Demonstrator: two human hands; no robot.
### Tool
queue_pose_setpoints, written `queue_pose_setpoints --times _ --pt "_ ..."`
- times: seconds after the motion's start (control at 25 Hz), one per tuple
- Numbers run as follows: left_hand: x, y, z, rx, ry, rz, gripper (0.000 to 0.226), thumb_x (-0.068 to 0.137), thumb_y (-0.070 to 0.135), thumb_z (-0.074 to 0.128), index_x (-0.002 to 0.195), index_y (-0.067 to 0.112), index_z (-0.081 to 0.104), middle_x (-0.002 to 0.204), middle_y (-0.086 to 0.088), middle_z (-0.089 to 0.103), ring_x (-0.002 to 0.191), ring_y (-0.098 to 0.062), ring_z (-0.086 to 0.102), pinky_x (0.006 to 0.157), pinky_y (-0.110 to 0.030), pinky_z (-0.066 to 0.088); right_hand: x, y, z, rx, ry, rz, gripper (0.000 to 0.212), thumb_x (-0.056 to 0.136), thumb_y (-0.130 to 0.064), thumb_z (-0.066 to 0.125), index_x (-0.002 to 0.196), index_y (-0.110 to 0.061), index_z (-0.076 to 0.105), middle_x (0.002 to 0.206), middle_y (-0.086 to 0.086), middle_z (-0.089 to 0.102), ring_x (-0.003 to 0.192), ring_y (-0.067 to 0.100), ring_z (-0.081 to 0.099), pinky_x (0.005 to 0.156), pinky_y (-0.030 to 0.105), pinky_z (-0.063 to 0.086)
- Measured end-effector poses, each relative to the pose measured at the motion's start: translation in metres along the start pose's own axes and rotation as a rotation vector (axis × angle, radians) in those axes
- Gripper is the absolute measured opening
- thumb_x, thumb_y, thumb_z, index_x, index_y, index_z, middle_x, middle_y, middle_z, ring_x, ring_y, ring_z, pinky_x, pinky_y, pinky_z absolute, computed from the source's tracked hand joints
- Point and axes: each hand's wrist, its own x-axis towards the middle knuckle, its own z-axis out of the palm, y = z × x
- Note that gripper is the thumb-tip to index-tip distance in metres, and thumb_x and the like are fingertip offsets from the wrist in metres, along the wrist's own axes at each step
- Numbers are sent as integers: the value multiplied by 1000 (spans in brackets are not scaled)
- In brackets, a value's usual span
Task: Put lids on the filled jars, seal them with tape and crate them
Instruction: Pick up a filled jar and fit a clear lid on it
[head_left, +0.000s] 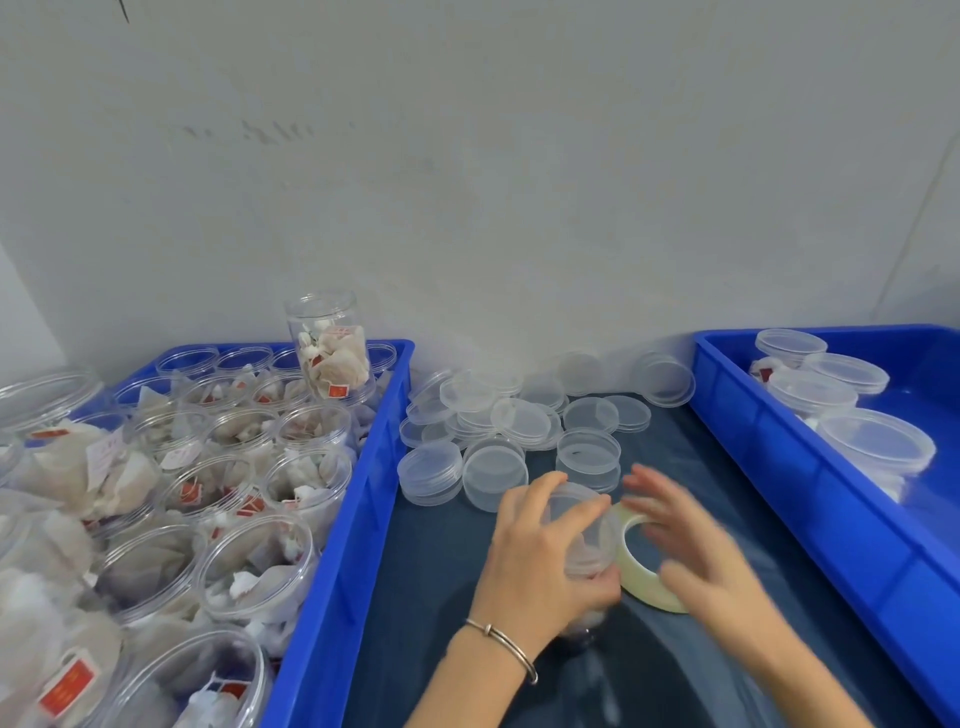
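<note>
Head view, read left to right. At 9 o'clock: blue crate (332, 545) packed with open filled jars (260, 566), tea-bag-like sachets with red tags inside; one further jar (332, 353) standing upright on top of the others at the far end, no lid visible on it. At 12 o'clock of the hands, on dark worktop (431, 571): loose heap of clear lids (491, 470), some stacked, some leaning on one another. Centre, roughly 6 o'clock of the heap: left hand (540, 561), bracelet at the wrist, fingers curled round a clear jar (589, 540) with a lid already seated on top; jar contents partly hidden by the palm. Just beside the jar at 3 o'clock: roll of pale tape (647, 582), touching or almost touching the jar wall, cannot tell which. Over the tape roll: right hand (691, 540), motion-blurred, fingers spread and fairly straight, gripping nothing visible; contact with the roll cannot be told through the blur. At 3 o'clock: second blue crate (810, 467) holding several lidded jars (875, 441) along its far side.
</note>
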Motion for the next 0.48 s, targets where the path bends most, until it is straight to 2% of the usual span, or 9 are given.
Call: queue_pose_setpoints --times 0.08,0.12,0.2,0.28,0.36,0.44,0.48 --pt "-1 4 3 53 33 26 54 60 33 77 112 27 70 126 -9 57 105 -33 55 93 -30 43 12 -27 -12 -48 198 -94 54 83 -6 49 126 -37 47 129 -20 54 124 1 48 99 22 43" --pt "0 4 6 76 61 35 54 58 33 79 111 25 70 125 -9 57 104 -32 56 91 -32 46 19 -41 -11 -115 210 -128 45 87 -19 49 125 -43 46 129 -25 52 125 -4 45 98 18 42" --pt "0 5 9 -13 118 7 63 59 30 82 119 23 64 129 2 51 113 -20 49 92 -26 47 33 -62 3 -334 99 -173 40 91 -43 43 130 -50 38 136 -28 42 128 -10 35 100 15 34" --pt "-9 3 16 -371 101 -122 82 60 21 83 133 26 45 135 16 41 120 0 43 90 -15 45 45 -63 26 -630 -82 -115 52 93 -59 33 142 -44 30 148 -17 29 139 -1 21 109 27 29" --pt "-29 -1 32 -631 67 -314 96 57 14 87 134 37 34 130 23 51 114 8 52 82 -9 46 46 -51 52 -969 -214 11 67 90 -66 27 148 -34 20 153 -8 23 143 11 15 113 41 24" --pt "-41 -6 47 -628 34 -398 83 55 15 88 121 40 43 110 22 65 97 8 62 73 -8 47 44 -38 64 -1188 -192 66 70 91 -66 28 149 -29 17 150 -4 29 139 17 24 109 43 26" --pt "-38 -8 54 -621 14 -417 78 56 17 87 120 35 46 108 22 65 96 6 62 73 -8 47 44 -34 64 -1205 -145 84 70 92 -65 27 150 -28 16 149 -4 31 137 18 27 105 44 28"
